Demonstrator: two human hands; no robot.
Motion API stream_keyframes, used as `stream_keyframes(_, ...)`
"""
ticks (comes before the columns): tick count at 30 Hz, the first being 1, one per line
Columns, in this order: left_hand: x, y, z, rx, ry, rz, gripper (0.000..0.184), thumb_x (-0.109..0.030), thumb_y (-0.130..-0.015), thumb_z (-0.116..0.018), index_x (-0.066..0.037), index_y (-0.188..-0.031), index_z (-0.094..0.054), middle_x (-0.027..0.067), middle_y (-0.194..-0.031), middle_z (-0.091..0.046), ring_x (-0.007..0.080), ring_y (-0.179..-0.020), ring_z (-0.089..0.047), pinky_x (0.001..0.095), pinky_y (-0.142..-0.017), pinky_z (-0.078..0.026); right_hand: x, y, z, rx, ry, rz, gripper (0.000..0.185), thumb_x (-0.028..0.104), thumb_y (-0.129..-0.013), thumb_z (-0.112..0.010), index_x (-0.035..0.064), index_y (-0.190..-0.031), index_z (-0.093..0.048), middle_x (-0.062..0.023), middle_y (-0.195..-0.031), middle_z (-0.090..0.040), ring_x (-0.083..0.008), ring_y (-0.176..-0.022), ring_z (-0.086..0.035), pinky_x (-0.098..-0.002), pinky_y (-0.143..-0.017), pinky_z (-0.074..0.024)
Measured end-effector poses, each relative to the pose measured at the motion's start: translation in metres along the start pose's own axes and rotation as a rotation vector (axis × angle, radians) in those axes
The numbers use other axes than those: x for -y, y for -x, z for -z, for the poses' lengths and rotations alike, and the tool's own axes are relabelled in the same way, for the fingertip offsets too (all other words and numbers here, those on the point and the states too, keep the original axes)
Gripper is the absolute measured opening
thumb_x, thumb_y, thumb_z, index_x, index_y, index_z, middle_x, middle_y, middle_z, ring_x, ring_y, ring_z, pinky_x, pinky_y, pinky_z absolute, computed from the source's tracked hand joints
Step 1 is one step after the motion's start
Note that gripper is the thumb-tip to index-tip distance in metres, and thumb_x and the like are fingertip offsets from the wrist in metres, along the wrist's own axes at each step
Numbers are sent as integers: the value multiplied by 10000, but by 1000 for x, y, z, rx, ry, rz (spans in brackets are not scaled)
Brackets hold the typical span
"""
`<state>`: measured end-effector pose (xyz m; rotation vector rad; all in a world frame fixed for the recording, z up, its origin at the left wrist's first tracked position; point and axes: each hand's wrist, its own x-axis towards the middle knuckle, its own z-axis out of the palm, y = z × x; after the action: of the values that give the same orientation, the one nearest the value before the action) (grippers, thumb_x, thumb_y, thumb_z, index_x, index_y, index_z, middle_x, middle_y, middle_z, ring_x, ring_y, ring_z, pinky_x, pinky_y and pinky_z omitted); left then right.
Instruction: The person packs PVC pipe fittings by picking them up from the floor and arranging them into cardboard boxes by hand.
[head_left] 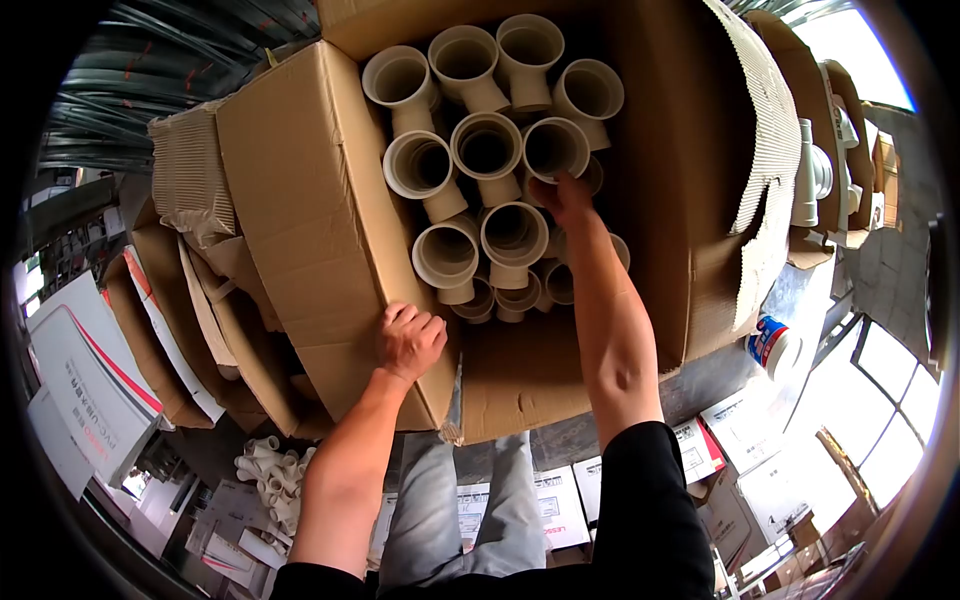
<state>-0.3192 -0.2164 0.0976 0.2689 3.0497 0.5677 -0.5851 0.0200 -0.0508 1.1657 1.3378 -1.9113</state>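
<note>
A large open cardboard box point(300, 190) holds several white plastic pipe tees point(486, 147), stacked in rows with their round mouths facing up. My left hand point(411, 340) is closed over the box's near left wall, fingers curled at its edge. Inside the box, my right hand point(566, 200) grips the lower rim of one pipe tee point(556, 150) in the right part of the stack. Its fingertips are partly hidden in and behind that tee. More tees lie deeper, below the top ones and partly covered by my right forearm.
Torn corrugated flaps point(765, 170) stick out at the box's right side. Other open cartons point(150, 310) stand at the left, near a pile of white fittings point(275, 480). A blue-and-red labelled tub point(774, 346) sits at the right. Printed white boxes point(560, 508) lie on the floor.
</note>
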Motion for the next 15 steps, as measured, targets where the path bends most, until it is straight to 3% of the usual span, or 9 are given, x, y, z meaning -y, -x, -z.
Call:
stream_keyframes(2, 0, -1, 0, -7, -14, 4, 228, -180, -756, -745, -150, -634, -555, 2, -657, -583, 214, -737, -581, 386, -884, -413, 1, 7, 6, 87, -75, -84, 303, 296, -979, -596, 97, -1207, -621, -148, -1080, -687, -295, -923, -715, -402, -820, -624)
stream_keyframes(4, 0, -1, 1, -13, -7, -1, 228, -179, -755, -746, -152, -634, -554, 2, -659, -584, 215, -739, -581, 387, -885, -414, 23, 63, 0, -10, 138, -38, 372, 365, -976, -622, 58, -1185, -622, -128, -1022, -696, -259, -868, -709, -357, -760, -604)
stream_keyframes(6, -1, -2, 1, -23, -1, -4, 230, -177, -757, -743, -154, -633, -551, 1, -663, -586, 217, -740, -578, 392, -888, -416, 28, 115, 24, -68, 381, 261, 536, 419, -939, -651, -8, -1249, -555, -173, -1064, -680, -283, -869, -684, -380, -757, -557)
stream_keyframes(8, 0, -3, 2, -28, -7, -16, 232, -176, -760, -741, -154, -631, -549, 0, -664, -586, 218, -738, -577, 392, -890, -416, 21, 176, 49, -518, 703, 709, 484, 321, -904, -666, -21, -1225, -545, -206, -1095, -647, -358, -982, -628, -415, -902, -486)
stream_keyframes(9, -1, -2, 3, -31, -19, -20, 234, -175, -762, -739, -154, -630, -547, -1, -665, -586, 218, -736, -576, 393, -892, -416, 11, 187, 73, -690, 837, 718, 466, 280, -899, -651, -11, -1244, -532, -226, -1178, -605, -379, -1082, -590, -442, -949, -463)
stream_keyframes(11, -3, -3, 5, -28, -10, -24, 235, -171, -768, -735, -153, -630, -546, 2, -665, -583, 221, -734, -573, 396, -892, -416, -22, 196, 116, -747, 869, 449, 583, 345, -882, -661, -15, -1306, -488, -264, -1294, -546, -425, -1191, -530, -483, -998, -434)
stream_keyframes(12, -3, -3, 5, -8, -20, -18, 209, -180, -778, -725, -150, -653, -560, 8, -676, -589, 224, -747, -577, 397, -890, -421, -61, 172, 155, -699, 923, 444, 676, 412, -883, -666, -20, -1361, -462, -303, -1300, -546, -467, -1171, -535, -496, -1016, -425)
stream_keyframes(13, -3, -3, 5, 13, -29, -13, 185, -189, -788, -714, -147, -675, -574, 15, -688, -594, 228, -760, -581, 398, -888, -426, -83, 168, 161, -709, 953, 344, 616, 424, -927, -634, -33, -1318, -502, -269, -1155, -643, -428, -1006, -645, -483, -932, -508)
stream_keyframes(15, -3, -4, 5, 9, -26, -28, 193, -183, -783, -720, -141, -672, -568, 15, -687, -592, 233, -753, -577, 403, -886, -424, -83, 171, 157, -279, 161, -65, 475, 375, -977, -588, -12, -1249, -554, -200, -1038, -687, -304, -846, -695, -416, -767, -582)
